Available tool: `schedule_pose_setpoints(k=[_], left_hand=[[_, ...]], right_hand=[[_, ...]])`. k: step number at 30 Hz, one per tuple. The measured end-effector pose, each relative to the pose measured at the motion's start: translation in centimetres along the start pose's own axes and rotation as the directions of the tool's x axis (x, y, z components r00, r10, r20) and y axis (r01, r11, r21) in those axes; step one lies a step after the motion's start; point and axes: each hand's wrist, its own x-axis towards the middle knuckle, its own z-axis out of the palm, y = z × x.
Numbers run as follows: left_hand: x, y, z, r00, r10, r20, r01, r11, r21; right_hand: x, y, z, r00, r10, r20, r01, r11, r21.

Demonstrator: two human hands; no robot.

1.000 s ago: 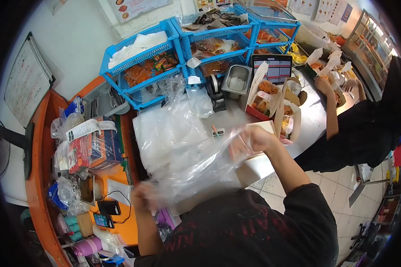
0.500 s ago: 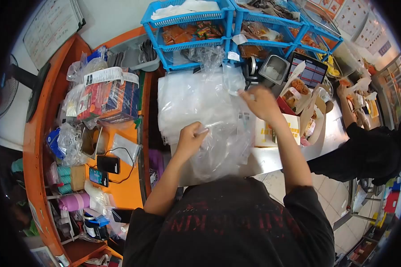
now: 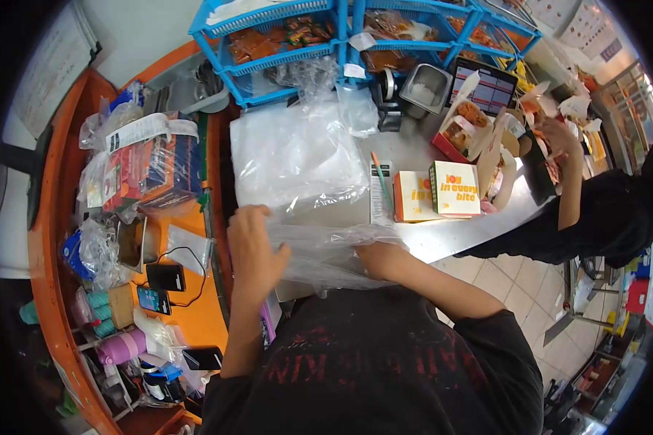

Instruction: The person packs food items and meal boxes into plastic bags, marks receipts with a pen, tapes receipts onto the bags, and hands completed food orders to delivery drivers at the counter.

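A clear plastic bag (image 3: 315,250) is stretched sideways in front of my body, apart from the stack of clear plastic bags (image 3: 290,156) on the counter. My left hand (image 3: 255,248) is at the bag's left end, thumb apart from the fingers, palm side towards the plastic. At the right end, my right hand (image 3: 379,259) reaches into the bag or its folds; plastic hides its fingers. Just beyond it lie a pencil-like stick (image 3: 382,177) on a printed slip (image 3: 379,203) and two small printed food boxes, one (image 3: 455,190) overlapping the other (image 3: 412,197).
Blue tiered baskets (image 3: 279,54) with packets stand at the back. A metal container (image 3: 425,88), a tablet (image 3: 482,85) and open boxes of fried food (image 3: 466,127) are to the right. A co-worker's hand (image 3: 559,138) works beyond them. Left, an orange shelf (image 3: 196,279) holds phones.
The bag has come off the stack and towards my body. My right hand has moved down from the stack's top into the plastic; my left hand has shifted left and opened.
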Motion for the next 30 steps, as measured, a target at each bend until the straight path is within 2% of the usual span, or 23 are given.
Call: schedule_pose_setpoints(k=[1, 2, 4, 5, 6, 7, 8, 10, 11, 13, 14, 17, 19, 20, 21, 22, 23, 24, 25, 26, 28, 29, 30], left_hand=[[-0.3, 0.3, 1.3, 1.000, 0.000, 0.012, 0.000, 1.000, -0.006], [-0.8, 0.2, 3.4, 0.905, 0.026, 0.424, 0.024, 0.993, -0.113], [-2.5, -0.9, 6.9, 0.647, 0.094, 0.757, 0.086, 0.977, -0.194], [-4.1, -2.2, 8.1, 0.632, -0.021, 0.775, -0.039, 0.997, 0.059], [-5.5, -3.4, 9.0, 0.629, -0.136, 0.765, -0.167, 0.938, 0.304], [-5.6, -4.0, 9.3, 0.537, -0.215, 0.816, -0.224, 0.896, 0.384], [-5.7, -4.2, 9.6, 0.527, -0.212, 0.823, -0.237, 0.893, 0.382], [-4.9, -3.2, 9.1, 0.469, -0.308, 0.828, -0.213, 0.870, 0.445], [-4.7, -3.1, 9.6, 0.463, -0.306, 0.832, -0.225, 0.867, 0.444], [-4.5, -2.8, 10.7, 0.502, -0.296, 0.813, -0.184, 0.882, 0.435], [-4.2, -2.5, 11.0, 0.496, -0.295, 0.817, -0.192, 0.880, 0.435], [-2.9, -0.5, 11.4, 0.549, -0.332, 0.767, -0.097, 0.886, 0.453], [-1.3, 0.9, 10.3, 0.611, -0.316, 0.726, -0.094, 0.881, 0.463], [0.1, 0.6, 9.8, 0.620, -0.314, 0.719, -0.097, 0.879, 0.467], [1.7, -0.4, 9.2, 0.552, -0.165, 0.818, -0.015, 0.978, 0.208], [3.4, -0.6, 8.5, 0.495, 0.010, 0.869, 0.088, 0.994, -0.061], [4.9, -0.2, 7.9, 0.686, 0.163, 0.709, -0.011, 0.977, -0.214], [7.8, 1.3, 7.6, 0.740, 0.160, 0.653, 0.023, 0.965, -0.263], [11.1, 3.0, 8.3, 0.791, 0.154, 0.592, 0.051, 0.948, -0.315], [13.9, 3.7, 10.5, 0.882, 0.201, 0.427, -0.022, 0.921, -0.388], [19.2, 4.3, 16.7, 0.972, 0.192, 0.132, -0.101, 0.858, -0.504], [21.3, 4.1, 20.3, 0.990, 0.140, 0.018, -0.106, 0.822, -0.559], [22.7, 3.1, 24.0, 0.981, 0.186, -0.053, -0.189, 0.867, -0.461]], right_hand=[[0.2, 0.0, 0.2, 0.982, 0.081, 0.170, -0.109, 0.980, 0.166], [0.3, 0.1, 1.3, 0.980, 0.084, 0.179, -0.115, 0.979, 0.171], [0.7, 0.5, 3.6, 0.992, 0.088, 0.086, -0.111, 0.944, 0.311], [0.5, 0.3, 3.0, 0.992, 0.091, 0.084, -0.113, 0.941, 0.320], [-0.1, 0.0, 1.8, 0.998, 0.063, 0.016, -0.064, 0.986, 0.151], [-0.2, -0.1, 1.1, 0.999, 0.025, -0.046, -0.026, 0.999, -0.024], [0.0, 0.0, 1.3, 0.999, 0.032, -0.044, -0.032, 0.999, -0.009], [0.9, 0.1, 1.6, 0.993, -0.005, 0.116, 0.000, 0.999, 0.043], [1.4, 0.3, 1.4, 0.993, -0.001, 0.115, -0.006, 0.999, 0.054], [2.6, 1.0, 0.7, 0.971, -0.105, 0.217, -0.033, 0.832, 0.553], [3.2, 1.4, 0.5, 0.971, -0.104, 0.216, -0.036, 0.827, 0.561], [5.3, 2.2, 0.2, 0.992, -0.074, 0.105, 0.010, 0.861, 0.509], [7.0, 2.6, -0.6, 0.947, -0.001, 0.322, -0.054, 0.985, 0.161], [7.2, 2.8, -0.9, 0.951, 0.000, 0.310, -0.052, 0.986, 0.160], [7.1, 2.4, -0.8, 0.942, -0.012, 0.337, -0.035, 0.991, 0.133], [6.8, 1.9, -0.6, 0.931, -0.024, 0.365, -0.016, 0.994, 0.107], [6.7, 1.7, 0.6, 0.933, -0.028, 0.359, -0.011, 0.994, 0.106], [6.6, 1.8, 2.7, 0.993, 0.057, 0.103, -0.056, 0.998, -0.006], [6.7, 1.9, 3.7, 0.979, 0.112, -0.169, -0.131, 0.986, -0.102], [6.8, 1.9, 3.1, 0.978, 0.110, -0.177, -0.130, 0.986, -0.106], [6.5, 1.8, 0.8, 0.984, 0.014, 0.178, -0.047, 0.982, 0.183], [5.8, 1.8, 0.6, 0.984, -0.151, 0.096, 0.128, 0.969, 0.210], [5.0, 2.0, 0.1, 0.951, -0.310, 0.010, 0.300, 0.928, 0.220]])
